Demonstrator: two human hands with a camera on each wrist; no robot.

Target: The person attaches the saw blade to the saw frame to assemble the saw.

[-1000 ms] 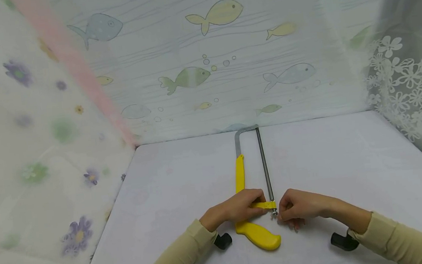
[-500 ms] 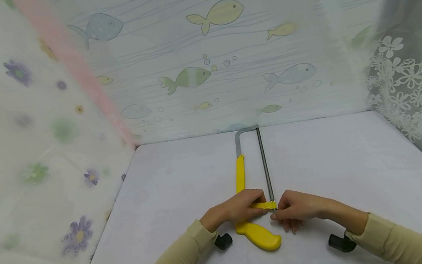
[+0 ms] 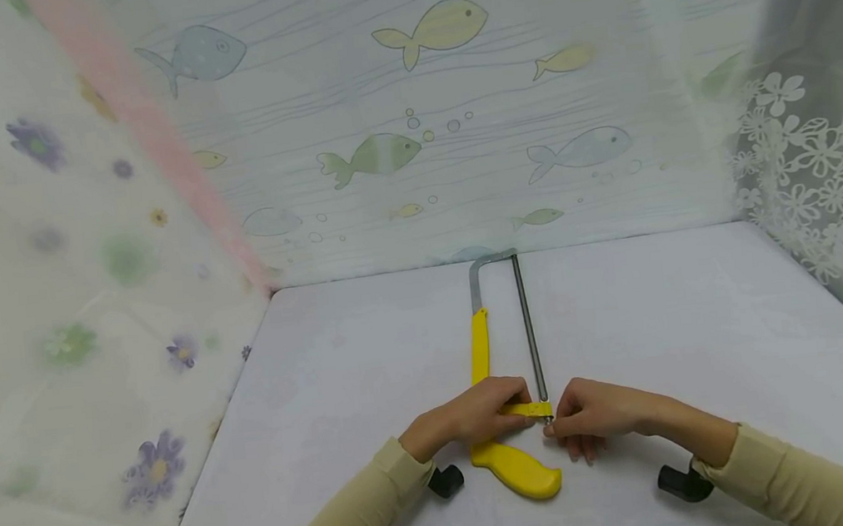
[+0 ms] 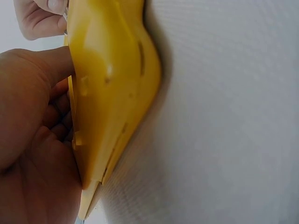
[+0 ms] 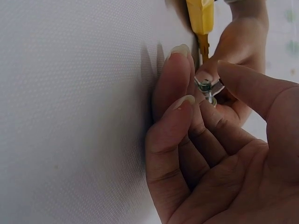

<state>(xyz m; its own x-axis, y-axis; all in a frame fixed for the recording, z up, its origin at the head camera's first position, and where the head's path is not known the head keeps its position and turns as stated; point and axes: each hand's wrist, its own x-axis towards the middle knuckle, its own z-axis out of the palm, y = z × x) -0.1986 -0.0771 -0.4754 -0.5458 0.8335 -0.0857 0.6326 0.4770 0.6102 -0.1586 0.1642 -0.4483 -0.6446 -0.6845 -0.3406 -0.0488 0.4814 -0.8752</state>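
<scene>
A hacksaw lies flat on the white table, with a yellow handle near me, a metal frame and a thin blade running away from me. My left hand grips the yellow frame just above the handle, fingers curled round it. My right hand pinches the small metal wing nut at the near end of the blade between thumb and fingertips.
Fish-patterned cloth hangs behind the table, flowered cloth at the left and lace at the right. Black wrist-camera mounts sit under both forearms.
My right hand has shifted slightly left at the wing nut, its fingers turned a little. The left hand and the saw have stayed put.
</scene>
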